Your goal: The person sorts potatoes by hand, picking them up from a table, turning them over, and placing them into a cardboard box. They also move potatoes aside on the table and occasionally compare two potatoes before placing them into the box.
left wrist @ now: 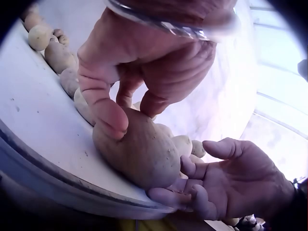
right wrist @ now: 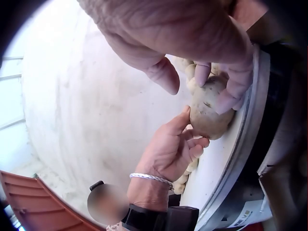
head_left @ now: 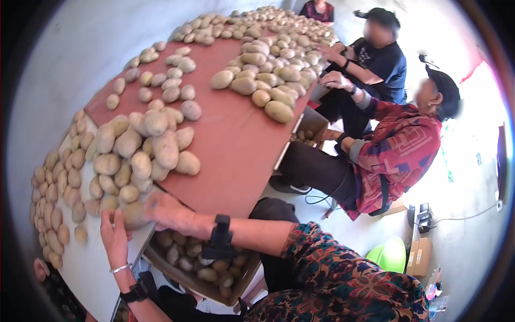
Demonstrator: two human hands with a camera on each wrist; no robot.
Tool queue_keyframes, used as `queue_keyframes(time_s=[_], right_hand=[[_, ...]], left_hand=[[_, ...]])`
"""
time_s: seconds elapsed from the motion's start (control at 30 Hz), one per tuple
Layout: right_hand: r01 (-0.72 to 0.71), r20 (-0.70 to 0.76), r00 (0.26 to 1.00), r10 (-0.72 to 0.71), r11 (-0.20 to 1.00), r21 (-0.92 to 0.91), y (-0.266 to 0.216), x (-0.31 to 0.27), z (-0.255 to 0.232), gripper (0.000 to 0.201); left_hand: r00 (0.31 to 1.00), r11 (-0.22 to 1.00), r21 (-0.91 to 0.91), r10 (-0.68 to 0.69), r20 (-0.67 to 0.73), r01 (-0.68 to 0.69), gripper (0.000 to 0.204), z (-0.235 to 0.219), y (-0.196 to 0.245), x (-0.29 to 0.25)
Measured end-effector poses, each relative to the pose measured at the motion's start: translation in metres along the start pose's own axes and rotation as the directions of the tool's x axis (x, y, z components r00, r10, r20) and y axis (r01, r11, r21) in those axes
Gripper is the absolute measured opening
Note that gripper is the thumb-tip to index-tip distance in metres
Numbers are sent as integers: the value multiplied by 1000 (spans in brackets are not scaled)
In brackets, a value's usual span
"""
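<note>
A large, pale brown potato [head_left: 135, 216] lies at the near edge of the white tabletop, between both hands. My left hand [head_left: 115, 239] pinches one end of it, thumb on one side and fingers on the other, as the left wrist view shows. At the potato's opposite end is my right hand [left wrist: 236, 178], its loosely bent fingers touching the skin and its thumb held apart. Small dark marks dot the potato [right wrist: 211, 108] in the right wrist view. Beside it a heap of potatoes [head_left: 142, 142] is piled on the table.
Under the table edge stands a cardboard box [head_left: 247, 282] of potatoes. More potatoes cover the white board [head_left: 96, 273] and the red-brown tabletop [head_left: 230, 155]. Two people sit along the right side, one in a red patterned shirt [head_left: 399, 153]; another is at the far end.
</note>
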State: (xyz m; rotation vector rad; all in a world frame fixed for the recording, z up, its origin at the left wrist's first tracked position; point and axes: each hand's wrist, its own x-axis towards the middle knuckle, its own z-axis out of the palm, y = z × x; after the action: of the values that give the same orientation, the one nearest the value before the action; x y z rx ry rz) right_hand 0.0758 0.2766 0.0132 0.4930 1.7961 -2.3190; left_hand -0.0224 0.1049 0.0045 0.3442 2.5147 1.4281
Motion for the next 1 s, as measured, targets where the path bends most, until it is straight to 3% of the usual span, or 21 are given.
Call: queue_keyframes(time_s=[0.07,0.13,0.2,0.27,0.3,0.37,0.4,0.47,0.63,0.7,0.87,0.93,1.0], right_hand=[[-42,-53,998,45,998,47,-1,7,1,37],[121,6,993,-121,993,5,3,2,-6,42],[-3,40,999,-4,982,188,-1,-2,-7,48],[-35,-19,999,38,989,144,0,4,-4,45],[-57,22,998,55,986,154,2,7,-2,45],[-74,14,997,73,988,137,0,9,-6,36],[-92,33,996,88,986,140,-2,9,-6,36],[-85,20,996,83,987,134,-5,6,-4,28],[-28,-2,1000,29,987,156,0,2,-3,32],[-1,-27,1000,5,989,147,3,0,-3,35],[3,-43,999,3,991,135,8,1,-4,57],[-9,-30,999,13,992,126,6,0,-4,56],[-22,-14,1000,24,993,119,3,1,-6,54]], left_hand=[[999,998,-49,-41,26,42,29,-10,1,-3],[996,995,-90,-44,82,51,28,-13,-5,-2],[989,973,-211,-70,133,97,32,-17,-4,-7],[985,974,-206,-65,163,98,36,-21,4,-13],[986,974,-189,-98,135,123,36,-24,4,-16],[967,982,-151,-72,246,112,42,-27,4,-16],[967,981,-145,-95,235,131,42,-28,-1,-14],[942,984,29,157,296,-174,50,-26,-14,-11],[951,998,66,-9,309,-13,61,-25,6,-24],[959,984,122,94,268,-131,64,-23,-3,-27],[964,988,124,58,259,-93,72,-21,7,-36],[968,984,160,43,246,-85,72,-18,8,-38],[965,957,226,127,229,-180,71,-15,5,-37]])
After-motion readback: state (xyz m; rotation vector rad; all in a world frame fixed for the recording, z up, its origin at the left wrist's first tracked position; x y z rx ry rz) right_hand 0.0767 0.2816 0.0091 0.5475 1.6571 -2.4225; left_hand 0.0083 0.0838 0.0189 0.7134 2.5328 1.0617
